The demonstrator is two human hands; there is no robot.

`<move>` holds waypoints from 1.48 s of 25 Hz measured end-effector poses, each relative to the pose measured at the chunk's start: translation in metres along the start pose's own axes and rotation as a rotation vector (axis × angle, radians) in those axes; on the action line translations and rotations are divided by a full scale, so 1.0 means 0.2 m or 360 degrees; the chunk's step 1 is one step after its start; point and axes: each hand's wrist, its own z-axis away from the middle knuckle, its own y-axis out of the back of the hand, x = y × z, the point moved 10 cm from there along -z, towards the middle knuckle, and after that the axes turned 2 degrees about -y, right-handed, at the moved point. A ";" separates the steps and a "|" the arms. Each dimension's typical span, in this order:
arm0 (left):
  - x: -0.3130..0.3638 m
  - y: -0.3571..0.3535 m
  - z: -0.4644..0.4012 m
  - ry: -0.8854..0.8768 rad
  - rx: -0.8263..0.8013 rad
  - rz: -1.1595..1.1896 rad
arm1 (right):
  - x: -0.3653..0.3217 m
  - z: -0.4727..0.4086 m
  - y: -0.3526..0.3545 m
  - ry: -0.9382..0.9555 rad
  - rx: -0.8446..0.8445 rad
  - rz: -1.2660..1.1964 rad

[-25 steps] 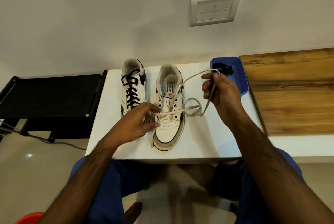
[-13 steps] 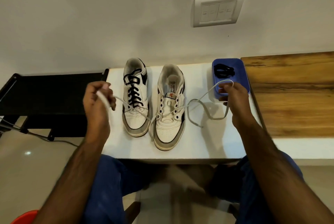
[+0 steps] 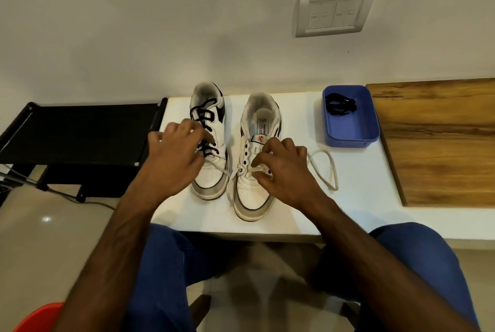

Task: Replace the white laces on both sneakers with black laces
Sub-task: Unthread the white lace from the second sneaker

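Right up against the pale wall, a white table (image 3: 356, 208) holds two sneakers side by side, toes toward the person, with a wooden board (image 3: 439, 141) lying on its right part and a black stand (image 3: 80, 133) just beside its left edge. On the wall above sits a white switch plate (image 3: 334, 10). Of the pair, the left sneaker (image 3: 211, 173) is threaded with a black lace (image 3: 205, 115), while the right sneaker (image 3: 257, 192) carries a white lace (image 3: 325, 171) only through its lowest eyelets, the upper holes bare; that lace crosses the toe area and trails off in a loose loop on the table to the right. A blue tray (image 3: 359, 133) stands near the far right of the table, holding a coiled spare black lace (image 3: 340, 104). Over the left sneaker hovers the left hand (image 3: 174, 157), blurred, fingers spread and loosely bent, clutching nothing visible. Fingers of the right hand (image 3: 284, 171) are curled down onto the right sneaker, pinching the white lace at the lowest eyelets.
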 end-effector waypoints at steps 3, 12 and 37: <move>0.20 -0.18 -0.05 -0.0083 -0.0136 0.0126 | 0.00 0.00 -0.02 -0.0065 0.0056 0.0051; 0.23 -0.42 -0.03 -0.0279 -0.0130 0.0048 | -0.03 -0.01 -0.04 -0.0064 0.0090 0.0088; 0.18 -0.48 -0.05 -0.0169 -0.0185 0.0647 | 0.19 0.02 0.24 -0.0218 0.0338 0.0213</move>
